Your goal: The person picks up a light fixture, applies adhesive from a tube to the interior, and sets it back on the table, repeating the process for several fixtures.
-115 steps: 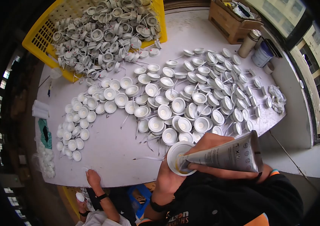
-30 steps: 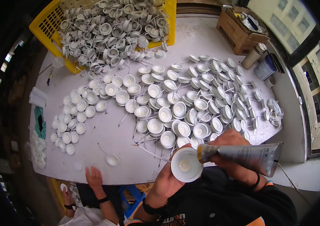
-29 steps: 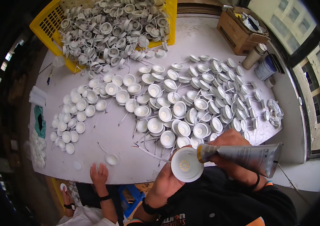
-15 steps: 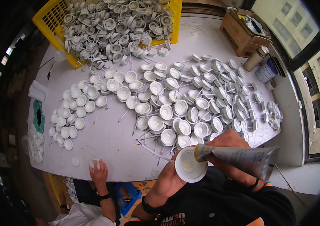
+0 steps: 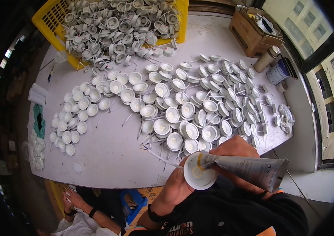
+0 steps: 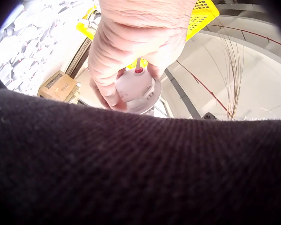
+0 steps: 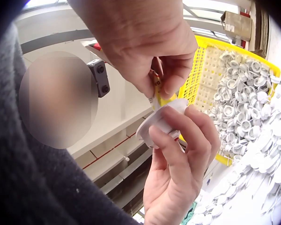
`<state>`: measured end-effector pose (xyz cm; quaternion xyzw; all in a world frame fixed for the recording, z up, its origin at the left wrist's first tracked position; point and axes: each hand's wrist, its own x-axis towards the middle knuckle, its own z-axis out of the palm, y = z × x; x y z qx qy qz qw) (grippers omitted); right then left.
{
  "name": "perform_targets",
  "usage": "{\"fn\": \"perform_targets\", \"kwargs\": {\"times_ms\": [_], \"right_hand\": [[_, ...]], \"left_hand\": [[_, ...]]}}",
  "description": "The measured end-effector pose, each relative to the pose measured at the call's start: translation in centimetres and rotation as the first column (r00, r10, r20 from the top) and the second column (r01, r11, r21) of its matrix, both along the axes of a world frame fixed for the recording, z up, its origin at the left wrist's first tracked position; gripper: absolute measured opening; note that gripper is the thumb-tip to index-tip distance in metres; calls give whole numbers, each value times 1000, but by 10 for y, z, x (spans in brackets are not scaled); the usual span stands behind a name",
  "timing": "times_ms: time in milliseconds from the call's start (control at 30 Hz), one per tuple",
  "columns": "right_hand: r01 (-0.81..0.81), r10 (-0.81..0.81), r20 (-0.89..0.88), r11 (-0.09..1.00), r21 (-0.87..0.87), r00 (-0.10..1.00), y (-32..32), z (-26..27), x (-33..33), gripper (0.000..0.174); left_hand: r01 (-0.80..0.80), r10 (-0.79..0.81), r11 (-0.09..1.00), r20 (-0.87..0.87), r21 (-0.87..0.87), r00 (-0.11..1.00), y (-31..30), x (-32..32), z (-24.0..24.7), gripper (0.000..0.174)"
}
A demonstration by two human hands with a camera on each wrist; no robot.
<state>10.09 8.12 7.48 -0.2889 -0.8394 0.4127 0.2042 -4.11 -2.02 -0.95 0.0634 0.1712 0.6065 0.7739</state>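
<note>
My left hand (image 5: pixel 173 189) holds a white round LED downlight (image 5: pixel 203 181) from beneath, its bowl facing up with a ring of yellow LED dots inside. The lamp's cable (image 5: pixel 161 156) trails left over the table edge. My right hand (image 5: pixel 235 148) grips a silver squeeze tube (image 5: pixel 249 170), its yellow-banded nozzle end reaching over the rim into the bowl. In the left wrist view the downlight's back (image 6: pixel 131 86) shows between the fingers, with a red ring at the cable entry. In the right wrist view the fingers (image 7: pixel 161 145) of the left hand support the lamp's underside.
Many similar downlights (image 5: pixel 173 115) cover the table's middle and right. Behind stands a yellow crate (image 5: pixel 182 31) heaped with lamp parts. A carton (image 5: pixel 249 33), flask (image 5: pixel 267 59) and tub (image 5: pixel 278 72) line the window side. Another person's hands (image 5: pixel 72 200) are at lower left.
The nozzle has moved from the downlight's rim deeper into the bowl, and my right hand shifted left. The other person's hand has left the table, and the lamp seen there earlier is gone.
</note>
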Motion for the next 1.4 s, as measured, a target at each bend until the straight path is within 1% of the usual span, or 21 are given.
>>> {"fn": "perform_targets", "kwargs": {"times_ms": [33,100,233,400,567,633,667,700,733,767,900,933,1000,1067,1133,1200,1233,1267,1333,1367,1400], "right_hand": [[2,-2,0,1000,0,1000,-1,2,-1,22],[67,-56,-72,985,160,996,-3,7,-6,24],[109,-55,-179,947,303,982,-2,4,-6,25],[19,-14,-48,995,96,999,-1,17,5,34],[-72,71,18,997,36,997,1,19,8,34],[-50,41,-100,995,-86,994,1,13,3,10],[-51,42,-102,995,-85,994,2,10,-1,10],[-90,66,-210,990,-110,975,2,8,-4,17],[-133,86,-316,982,-131,945,2,7,-8,23],[-135,88,-320,982,-129,943,2,7,-12,23],[-30,31,-121,1000,10,992,3,10,-22,13],[-31,32,-121,999,11,992,3,8,-22,13],[75,-91,-178,993,-92,980,3,1,-24,14],[62,-78,-221,995,-81,972,4,-4,-27,13],[93,-108,-172,992,-87,979,3,-8,-26,13],[180,-239,-254,955,-236,937,-1,-26,-24,15],[148,-225,-163,911,-385,961,2,-16,-25,14],[150,-223,-243,946,-286,944,1,-17,-25,15],[237,-400,-229,822,-518,887,-5,-21,-27,17],[211,-382,-247,827,-521,890,-6,-25,-28,17],[222,-400,-228,806,-549,888,-6,-28,-27,18]], "left_hand": [[1,-1,1000,-9,4,1000,0,0,-1,67],[6,-6,1000,-19,8,1000,0,-2,-1,67],[-21,22,999,-39,25,999,1,-7,4,68],[-92,91,996,-114,-4,989,0,-11,5,69],[-90,94,995,-124,43,988,0,-15,-2,64],[-88,92,995,-120,39,989,1,-15,-2,63],[-92,95,995,-110,34,989,2,-14,-3,63],[-93,97,995,-113,35,989,2,-13,-3,63],[-85,87,996,-51,35,995,3,-12,-4,63],[-77,77,996,11,35,997,4,-11,-5,64],[-67,67,998,-86,10,994,6,-7,-11,58],[-68,69,998,-86,10,994,6,-7,-10,58],[-93,93,996,-102,1,990,7,-6,-8,58],[-102,102,995,-98,2,990,6,-7,-12,57],[-128,128,992,-109,6,986,5,-12,-14,56],[-148,138,986,-117,-81,983,6,-23,-16,55],[-170,160,981,-107,-97,981,5,-32,-22,54],[-209,197,974,-134,-86,971,3,-43,-31,54],[-295,267,937,-162,-187,950,-4,-68,-57,51],[-392,287,885,-369,-252,884,-7,-80,-75,50],[-408,301,880,-380,-243,875,-12,-96,-95,50]]}}
